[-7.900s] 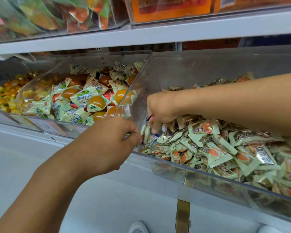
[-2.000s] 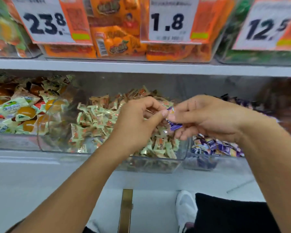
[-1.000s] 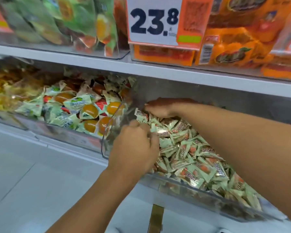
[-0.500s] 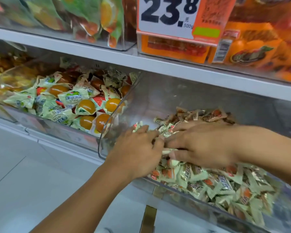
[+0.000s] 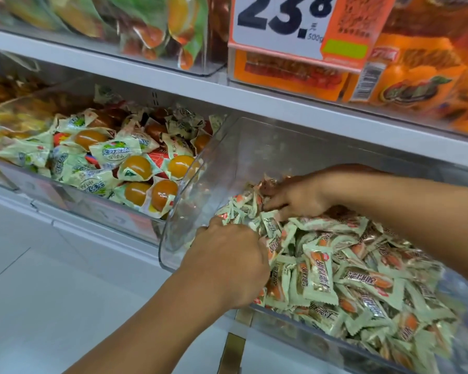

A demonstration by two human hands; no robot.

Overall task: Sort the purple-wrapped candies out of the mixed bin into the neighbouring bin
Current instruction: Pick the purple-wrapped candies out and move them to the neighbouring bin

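The clear plastic mixed bin (image 5: 235,157) holds a heap of pale green-wrapped candies (image 5: 349,279). No purple-wrapped candy shows in this view. My left hand (image 5: 227,265) is at the bin's front left corner, back of the hand up, fingers curled down into the pile with the tips hidden. My right hand (image 5: 295,198) reaches in from the right, further back, its fingers spread and pushing into the candies near the left wall. The bin of purple candies is out of view.
To the left stands another clear bin (image 5: 73,195) of green-wrapped orange jellies. A white shelf edge (image 5: 281,109) runs just above both bins, carrying an orange price tag (image 5: 295,28) and snack packets. White floor lies below.
My right hand has moved away from the left hand towards the back of the pile. My left hand stays at the front left corner. The view has closed in on the bin.
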